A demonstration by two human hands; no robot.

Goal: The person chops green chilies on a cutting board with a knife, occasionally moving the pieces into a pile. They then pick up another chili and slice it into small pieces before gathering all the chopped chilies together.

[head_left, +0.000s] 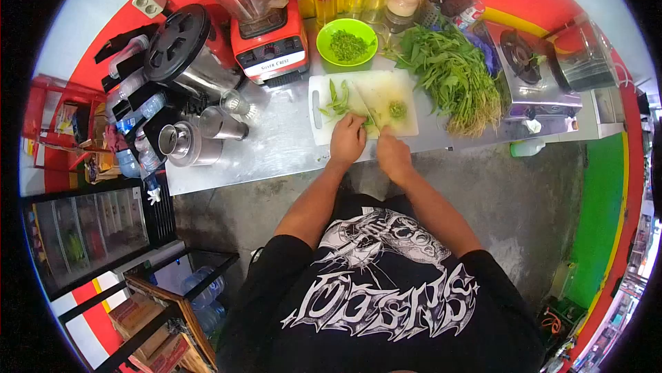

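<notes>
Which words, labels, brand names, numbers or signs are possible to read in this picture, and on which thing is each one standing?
"SILVER CREST": on the white strip at the front of the red blender base.
Large white stylised letters on the black T-shirt: too ornate for me to read surely.
Print on the cardboard boxes and the red-and-white can: too small or blurred.
I can read no numbers or signs.

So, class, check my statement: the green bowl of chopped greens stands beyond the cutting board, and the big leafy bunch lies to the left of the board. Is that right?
Not quite: the head view shows the leafy bunch to the right of the cutting board, not the left. The green bowl of chopped greens does stand beyond the board.
</notes>
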